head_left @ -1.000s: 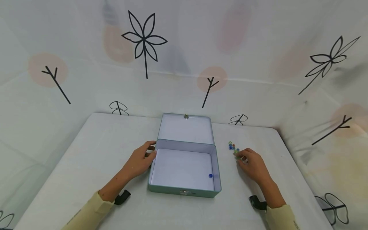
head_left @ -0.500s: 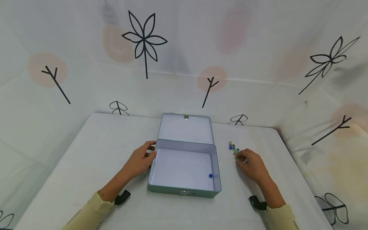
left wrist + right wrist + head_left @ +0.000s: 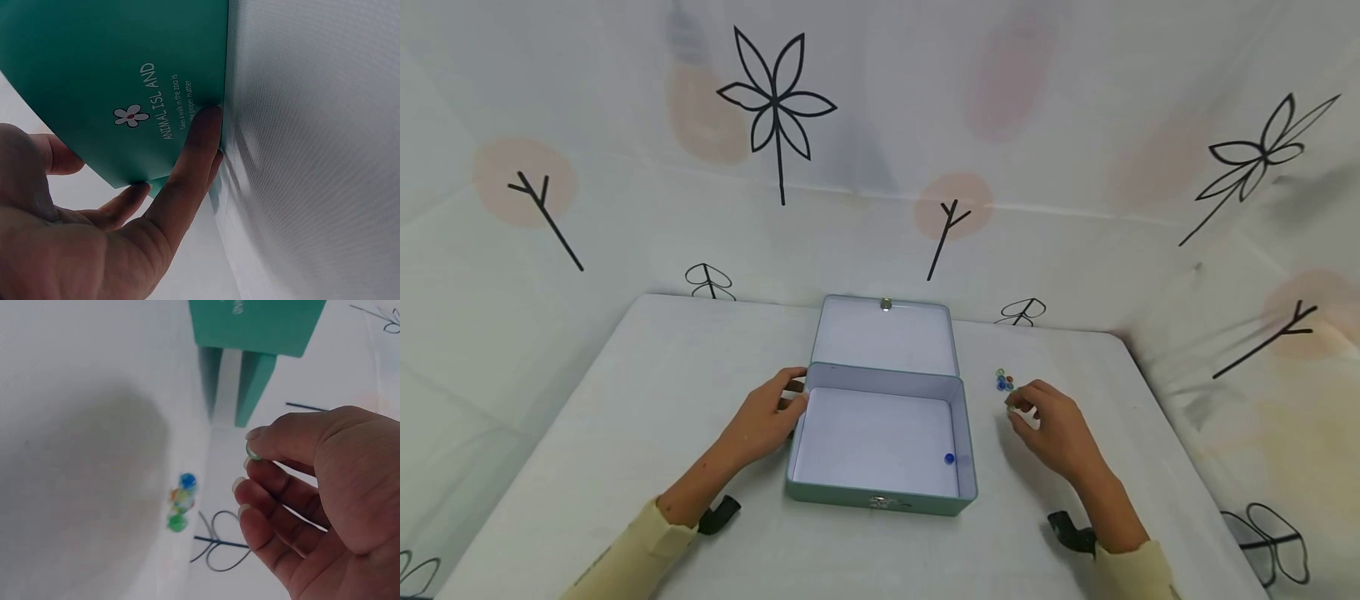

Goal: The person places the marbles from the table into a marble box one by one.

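Observation:
A green metal box with a pale inside stands on the table, its lid laid back. One blue marble lies in its right part. My left hand rests at the box's left side; in the left wrist view, its extended fingers touch the green wall beside printed lettering. To the right of the box, my right hand pinches a clear greenish marble between thumb and index finger, above the table. Beyond those fingertips lies a small cluster of blue, green and orange marbles.
A white cloth covers the table. White sheeting with plant drawings hangs behind it and at the sides. A black strap piece sits at the left wrist, and another black piece at the right.
My right hand has risen slightly and shifted left, now with a marble held up at its fingertips. Greenish marbles by its fingers no longer show in the head view. The left hand stays put.

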